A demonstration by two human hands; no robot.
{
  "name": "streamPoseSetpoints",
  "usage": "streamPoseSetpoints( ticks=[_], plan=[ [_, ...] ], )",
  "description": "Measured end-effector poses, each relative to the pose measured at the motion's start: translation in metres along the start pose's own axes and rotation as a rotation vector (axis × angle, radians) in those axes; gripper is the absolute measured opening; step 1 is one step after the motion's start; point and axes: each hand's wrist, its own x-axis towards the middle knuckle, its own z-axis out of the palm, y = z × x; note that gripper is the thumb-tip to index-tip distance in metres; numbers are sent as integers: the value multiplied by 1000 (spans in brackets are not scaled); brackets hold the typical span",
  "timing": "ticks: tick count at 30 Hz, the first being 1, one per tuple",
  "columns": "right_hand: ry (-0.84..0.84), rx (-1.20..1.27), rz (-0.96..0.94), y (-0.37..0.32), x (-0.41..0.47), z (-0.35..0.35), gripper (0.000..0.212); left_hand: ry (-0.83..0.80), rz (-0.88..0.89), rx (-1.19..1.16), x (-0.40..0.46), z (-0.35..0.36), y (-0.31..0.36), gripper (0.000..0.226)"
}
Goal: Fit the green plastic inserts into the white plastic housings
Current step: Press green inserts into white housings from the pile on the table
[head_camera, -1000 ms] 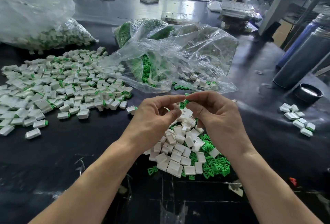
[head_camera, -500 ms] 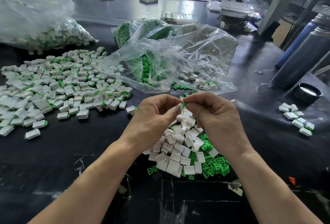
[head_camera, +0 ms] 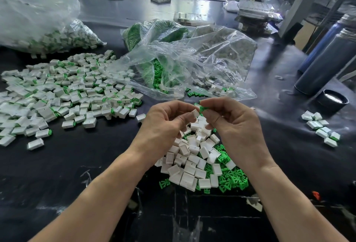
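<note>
Left hand (head_camera: pixel 165 124): pinches a white housing (head_camera: pixel 195 113).
Right hand (head_camera: pixel 233 120): pinches a green insert (head_camera: pixel 202 109), just beside it.

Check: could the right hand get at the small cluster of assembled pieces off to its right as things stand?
Probably yes: the cluster lies in the open on the black table with nothing between, but the right hand currently pinches a green insert.

No text, label or number is legible — anywhere.
</note>
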Motion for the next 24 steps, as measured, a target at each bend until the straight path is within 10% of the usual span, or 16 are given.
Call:
streamPoseSetpoints(
  ticks=[24],
  plan=[
    [-17, -144, 27, -3, -1, -2, 27, 6, -14, 7, -1, 0, 1, 8]
  ],
)
